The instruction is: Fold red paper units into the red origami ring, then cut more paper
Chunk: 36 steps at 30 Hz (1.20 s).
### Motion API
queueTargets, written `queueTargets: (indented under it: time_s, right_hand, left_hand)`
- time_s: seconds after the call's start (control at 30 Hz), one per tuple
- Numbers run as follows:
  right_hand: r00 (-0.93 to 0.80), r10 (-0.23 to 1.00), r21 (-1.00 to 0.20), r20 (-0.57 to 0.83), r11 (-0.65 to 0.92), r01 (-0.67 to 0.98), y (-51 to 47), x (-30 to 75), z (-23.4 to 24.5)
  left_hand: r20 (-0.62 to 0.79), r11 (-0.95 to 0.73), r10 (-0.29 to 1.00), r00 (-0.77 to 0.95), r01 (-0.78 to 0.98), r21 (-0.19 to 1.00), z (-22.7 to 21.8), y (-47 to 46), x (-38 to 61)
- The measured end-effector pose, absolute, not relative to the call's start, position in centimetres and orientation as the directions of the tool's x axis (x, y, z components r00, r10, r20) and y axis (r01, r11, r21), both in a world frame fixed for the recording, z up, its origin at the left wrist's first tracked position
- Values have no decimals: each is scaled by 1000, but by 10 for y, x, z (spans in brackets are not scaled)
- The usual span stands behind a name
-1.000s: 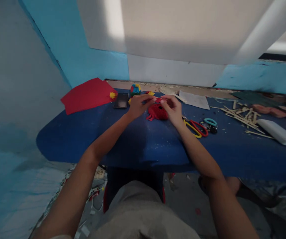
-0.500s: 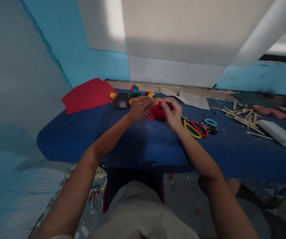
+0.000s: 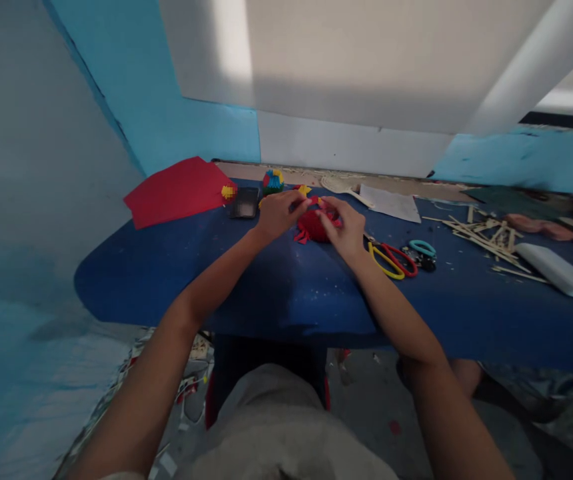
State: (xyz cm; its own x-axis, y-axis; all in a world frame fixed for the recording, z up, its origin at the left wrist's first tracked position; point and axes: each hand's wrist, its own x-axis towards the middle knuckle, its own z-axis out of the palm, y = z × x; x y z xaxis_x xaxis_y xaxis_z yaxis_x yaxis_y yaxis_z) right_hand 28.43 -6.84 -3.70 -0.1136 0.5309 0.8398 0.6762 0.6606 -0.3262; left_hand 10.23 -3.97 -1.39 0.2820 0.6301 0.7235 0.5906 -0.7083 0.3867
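A red rounded piece (image 3: 312, 227) with a textured surface lies on the blue table under my hands. Small red folded bits (image 3: 302, 235) stick out at its left. My left hand (image 3: 280, 215) is above its left side, thumb and fingertips close together; whatever may be between them is too small to make out. Over its right side, my right hand (image 3: 345, 228) has thumb and forefinger apart, with red showing between them. The thumb is close to or touching the piece. Yellow folded bits (image 3: 304, 190) lie just behind my fingers.
Scissors with red and yellow handles (image 3: 391, 260) and a teal-handled tool (image 3: 422, 247) lie right of my hands. Farther right are thin wooden sticks (image 3: 489, 233) and a white tool (image 3: 559, 270). Red paper (image 3: 179, 193), a dark box (image 3: 244, 202) and a multicoloured ball (image 3: 272, 181) stand left.
My fingertips, close together over the red piece before, have drawn slightly apart. The right thumb and forefinger have opened, and more of the red piece shows. The other objects stay put.
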Motion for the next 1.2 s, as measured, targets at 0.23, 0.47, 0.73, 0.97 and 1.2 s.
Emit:
queueTargets:
  time_s: [0.23, 0.47, 0.73, 0.97, 1.2]
  right_hand:
    - [-174, 582, -422, 794, 734, 531, -70, 282, -37]
    - [-143, 521, -417, 841, 795, 441, -71, 283, -34]
    - [86, 661, -654, 746, 701, 286, -61, 284, -38]
    - [-10, 670, -626, 742, 698, 346, -66, 281, -38]
    - [-60, 552, -441, 832, 722, 534, -67, 278, -38]
  left_hand:
    - [678, -796, 589, 440, 462, 391, -11, -37, 97]
    - [672, -836, 548, 498, 335, 434, -3, -43, 93]
    - [737, -821, 563, 374, 353, 448, -4, -37, 90]
    - [646, -797, 604, 468, 339, 500, -5, -36, 89]
    - [584, -727, 685, 436, 359, 585, -4, -41, 94]
